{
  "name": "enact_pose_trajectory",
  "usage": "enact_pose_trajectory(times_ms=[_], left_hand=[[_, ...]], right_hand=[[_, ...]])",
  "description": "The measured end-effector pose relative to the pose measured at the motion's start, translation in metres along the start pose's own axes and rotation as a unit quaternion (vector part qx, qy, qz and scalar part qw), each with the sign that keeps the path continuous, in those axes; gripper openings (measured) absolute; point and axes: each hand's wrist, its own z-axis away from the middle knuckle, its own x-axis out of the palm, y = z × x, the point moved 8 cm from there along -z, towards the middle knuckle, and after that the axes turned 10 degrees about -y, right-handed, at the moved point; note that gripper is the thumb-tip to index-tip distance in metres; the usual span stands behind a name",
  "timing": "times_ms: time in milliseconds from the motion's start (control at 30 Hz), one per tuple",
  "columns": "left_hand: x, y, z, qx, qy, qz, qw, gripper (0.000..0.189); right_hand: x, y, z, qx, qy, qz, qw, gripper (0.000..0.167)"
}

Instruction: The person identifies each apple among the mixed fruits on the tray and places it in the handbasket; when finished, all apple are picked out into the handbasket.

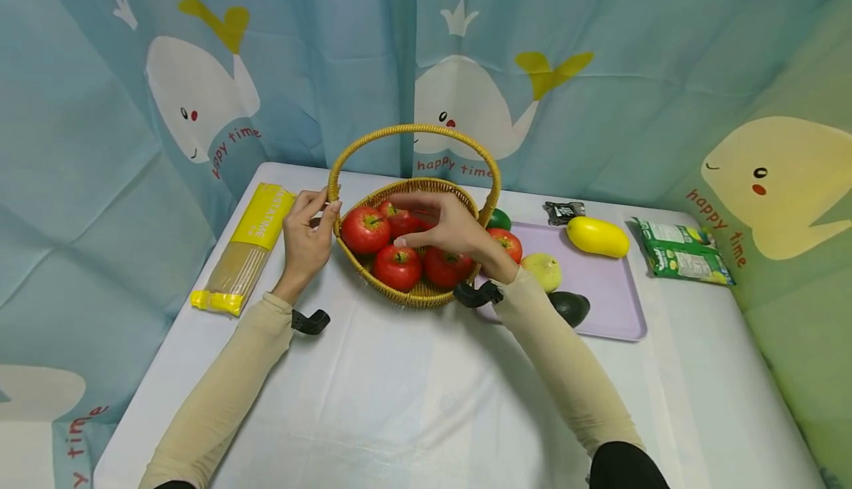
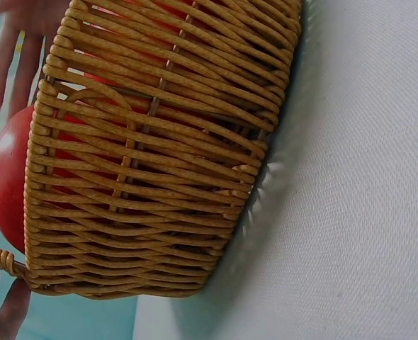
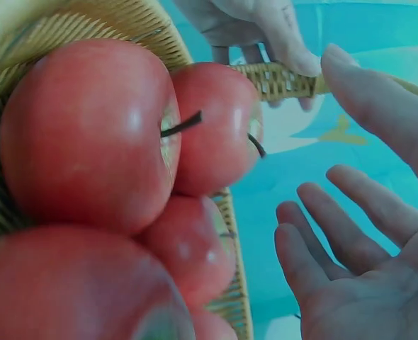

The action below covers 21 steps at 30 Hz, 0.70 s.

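A wicker basket [image 1: 414,299] with a tall arched handle [image 1: 426,129] holds several red apples [image 1: 365,231]. My left hand [image 1: 308,236] pinches the foot of the handle on the basket's left side, fingers and thumb around it. Over the apples hovers my right hand [image 1: 455,224], its fingers extended and thumb spread apart. In the right wrist view, nothing lies between that hand's thumb and fingers [image 3: 365,241], and the apples [image 3: 88,134] sit beside it. The basket's woven side [image 2: 152,177] fills much of the left wrist view.
Right of the basket, a lilac tray [image 1: 606,304] bears a red apple [image 1: 507,243], a yellow-green fruit [image 1: 542,272], a dark green avocado-like fruit [image 1: 571,308] and a yellow fruit [image 1: 597,237]. A pasta pack [image 1: 249,245] lies left; green packets [image 1: 682,251] lie far right.
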Motion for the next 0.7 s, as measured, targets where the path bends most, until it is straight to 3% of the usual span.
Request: enact_pose_trajectory(times_ms=[367,700], left_hand=[[0.0,0.001,0.001,0.001,-0.004,0.015,0.9999,0.03],[0.001,-0.001,0.0,-0.001,-0.003,0.014,0.9999,0.03]], right_hand=[[-0.019,-0.004,0.043,-0.031,0.008,-0.016,0.9994,0.069],[-0.041,-0.001,0.081,-0.017,0.023,0.049,0.9984,0.068]])
